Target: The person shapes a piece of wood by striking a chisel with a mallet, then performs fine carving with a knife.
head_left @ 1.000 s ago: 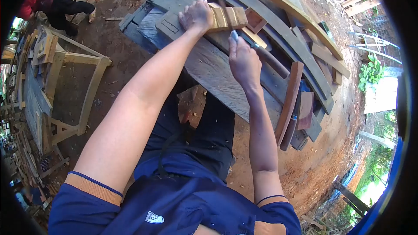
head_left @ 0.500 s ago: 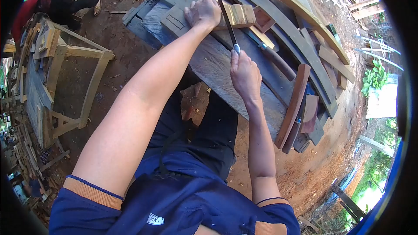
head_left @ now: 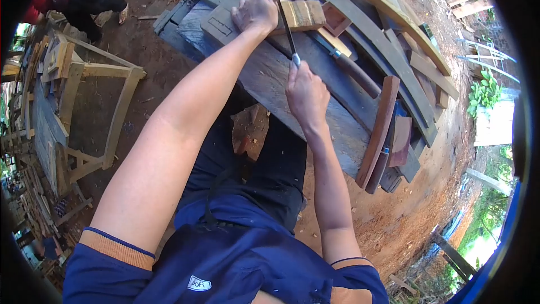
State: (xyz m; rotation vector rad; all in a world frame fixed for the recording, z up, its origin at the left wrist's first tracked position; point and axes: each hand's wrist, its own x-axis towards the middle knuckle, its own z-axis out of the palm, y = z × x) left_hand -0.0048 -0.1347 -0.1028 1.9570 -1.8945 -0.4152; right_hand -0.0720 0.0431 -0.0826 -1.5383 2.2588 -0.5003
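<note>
A slim dark file (head_left: 285, 25) slants across the wooden block (head_left: 305, 14), its tip pointing far and a little left, its pale ferrule toward the near side. The block, marked with lighter bands, lies on the far part of the workbench (head_left: 281, 81). The left hand (head_left: 256, 12) rests over the block's left end, fingers bent and gripping it, just left of the blade. The right hand (head_left: 308, 95) is closed around the file's handle, which it mostly hides; the fingers are curled tight. Just right of the block sits a small reddish wooden box (head_left: 336, 19), and nearer, a second tool with a dark handle (head_left: 360, 75) lies beside a pale strip of wood (head_left: 336, 44). Farther right, long curved beams (head_left: 388, 11) spread across the bench. At its near right edge lie a reddish curved piece (head_left: 378, 132), another handled tool (head_left: 378, 171) and a dark red board (head_left: 400, 142). To the left stands a wooden frame (head_left: 125, 101), and at far left is a person in red and black (head_left: 84, 1).
</note>
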